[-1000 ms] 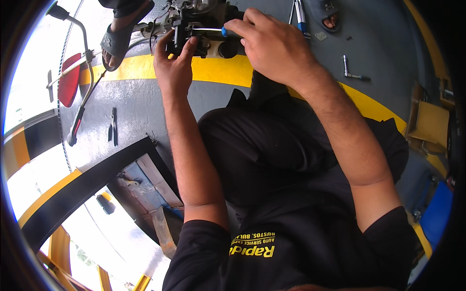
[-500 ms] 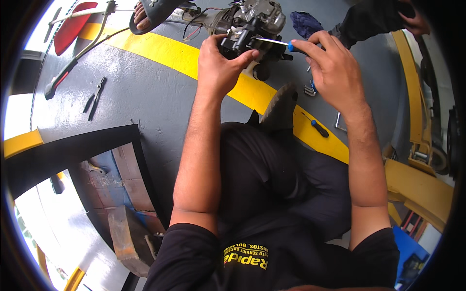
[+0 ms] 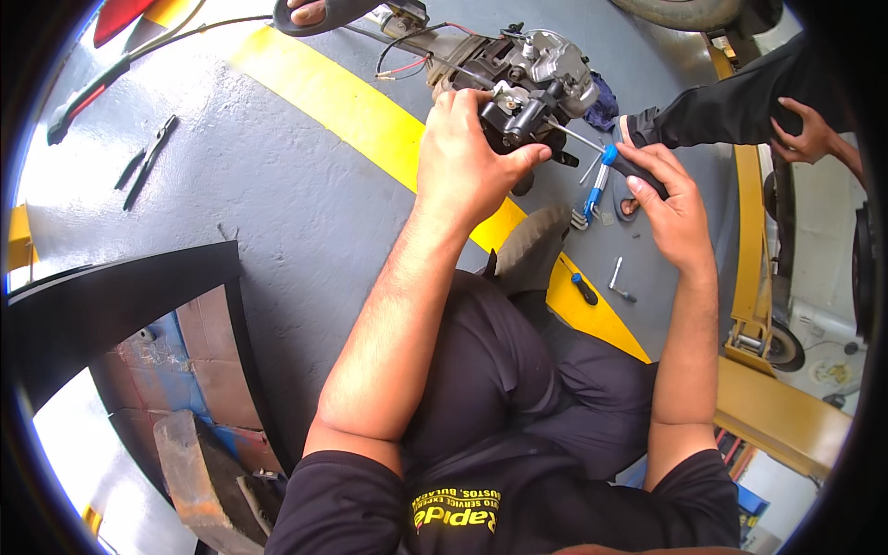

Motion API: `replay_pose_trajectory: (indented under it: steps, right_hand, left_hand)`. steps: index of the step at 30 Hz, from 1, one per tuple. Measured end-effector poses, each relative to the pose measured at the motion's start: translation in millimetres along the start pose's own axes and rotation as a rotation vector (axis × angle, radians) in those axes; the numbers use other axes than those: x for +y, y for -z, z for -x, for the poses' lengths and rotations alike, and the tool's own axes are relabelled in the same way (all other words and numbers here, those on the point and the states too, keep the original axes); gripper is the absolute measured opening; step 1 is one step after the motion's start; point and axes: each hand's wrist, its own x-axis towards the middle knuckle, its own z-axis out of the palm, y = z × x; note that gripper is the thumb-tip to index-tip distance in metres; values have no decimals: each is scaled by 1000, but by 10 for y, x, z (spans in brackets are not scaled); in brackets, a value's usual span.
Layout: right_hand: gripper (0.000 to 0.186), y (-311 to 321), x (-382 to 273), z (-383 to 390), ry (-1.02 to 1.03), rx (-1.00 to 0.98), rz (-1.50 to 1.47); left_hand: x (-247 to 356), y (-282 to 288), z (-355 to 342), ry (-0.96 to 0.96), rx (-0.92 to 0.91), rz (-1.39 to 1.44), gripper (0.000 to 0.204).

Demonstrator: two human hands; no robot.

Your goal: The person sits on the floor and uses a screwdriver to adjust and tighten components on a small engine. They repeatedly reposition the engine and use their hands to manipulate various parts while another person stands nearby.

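Note:
A small engine [image 3: 550, 69] with a black plastic component [image 3: 513, 120] and loose wires lies at the top centre. My left hand [image 3: 467, 162] grips the near side of that black component. My right hand [image 3: 671, 194] holds a blue-and-black screwdriver [image 3: 624, 165], whose shaft reaches up-left to the component; where its tip sits is too small to tell. A blue-handled hex key set [image 3: 594, 192] lies just left of my right hand. A second screwdriver [image 3: 583, 289] and a chrome driver tool [image 3: 620, 282] lie lower on the floor near my leg.
Pliers [image 3: 146, 162] and a long bar tool [image 3: 88, 97] lie at left. A sandalled foot [image 3: 307, 15] is at top. Another person's trousered leg [image 3: 721, 113] and hand [image 3: 805, 139] are at right. Yellow lift arms [image 3: 768, 407], a tyre [image 3: 675, 9] and a dark frame [image 3: 120, 273] edge the space.
The view has swung, bringing more of the right side into sight. My right hand has moved lower, angling the screwdriver more steeply. My left hand stays on the black component.

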Motion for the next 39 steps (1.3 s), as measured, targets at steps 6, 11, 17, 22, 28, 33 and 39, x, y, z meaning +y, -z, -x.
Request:
replay_pose_trajectory:
  steps: [6,11,17,22,28,33,39]
  right_hand:
    - [35,4,30,-67,-81,-9,-138]
    - [35,-116,-71,124,15,134,9]
    - [33,-277,-46,329,120,280,164]
    - [30,-462,56,380,145,345,136]
    - [31,-607,250,410,147,408,60]
    - [32,-741,398,413,135,434,-43]
    - [34,-867,480,409,135,406,-102]
  left_hand:
    - [5,23,-12,24,-21,32,81]
    - [-48,11,-20,-26,-1,43,79]
    - [-98,-7,-9,23,-32,108,72]
    - [-85,24,12,100,-91,211,68]
    - [-69,-2,1,153,-97,234,69]
    - [-14,0,28,115,-78,133,63]
    - [3,-14,12,139,-79,164,64]
